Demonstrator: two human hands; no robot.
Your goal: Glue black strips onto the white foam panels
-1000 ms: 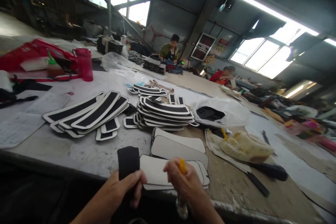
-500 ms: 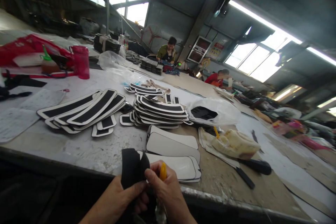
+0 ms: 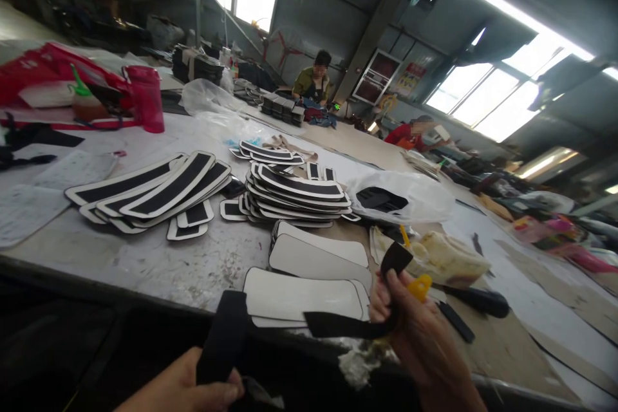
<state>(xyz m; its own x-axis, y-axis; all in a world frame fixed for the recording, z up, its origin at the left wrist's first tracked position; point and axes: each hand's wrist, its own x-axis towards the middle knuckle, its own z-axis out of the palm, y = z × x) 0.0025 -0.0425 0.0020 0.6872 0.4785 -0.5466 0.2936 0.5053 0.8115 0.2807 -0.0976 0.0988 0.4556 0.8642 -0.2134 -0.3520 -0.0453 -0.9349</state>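
Broadly, the scene is filled by a long bench (image 3: 159,264), partly covered with white sheeting and brown board. Near its far edge, a person in an olive top (image 3: 304,82) and, farther right, a person in red (image 3: 400,135) are seen. Toward the left side a red bag (image 3: 29,74) is laid; toward the right, a clear plastic bag (image 3: 429,196) is placed, with something black showing inside.

Across the middle, curved white-bordered black pieces are gathered in a fanned pile (image 3: 164,193) on the left and a taller stack (image 3: 299,196) beside it. Closer in, pale panels are heaped in two groups: the front panels (image 3: 304,296) are set right at the near edge, the rear panels (image 3: 318,257) just behind them.

The left hand (image 3: 205,389) is held before the near edge; in its grip the lower end of a tilted dark piece (image 3: 224,328) is pinched between thumb and fingers. The right hand (image 3: 410,315) is held over the near edge, right of the front panels. By its grip a curled black strip (image 3: 342,326) is pinched, one end raised, the other pointed left across the front panels; whether they are touched cannot be told. A yellow handle (image 3: 419,288) is also clasped there.
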